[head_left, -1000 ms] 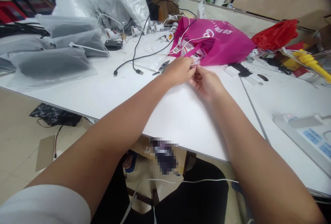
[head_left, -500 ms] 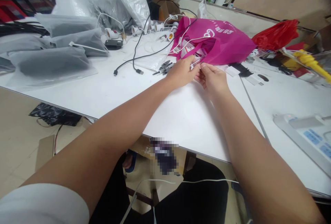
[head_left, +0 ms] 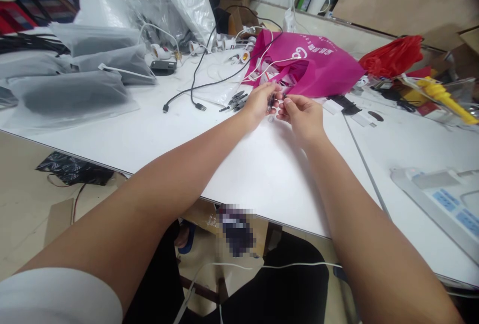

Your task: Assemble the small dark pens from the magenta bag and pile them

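Both hands meet above the white table, in front of an open magenta bag. My left hand is closed around a small dark piece, mostly hidden by the fingers. Facing it, my right hand has thumb and fingers pinched together; a tiny dark tip shows there, too small to name. A small clear round bit shows just below the fingers. Several grey and black pen-like pieces lie beside my left hand.
Black cables cross the table left of the hands. Grey frosted bags are piled at the left, with white lamp sockets behind. Right of the bag are a red plastic bag, a yellow tool and a white power strip.
My hands have drawn slightly apart and shifted a little left in view. A dark piece in my left hand and a clear bit below the fingers now show.
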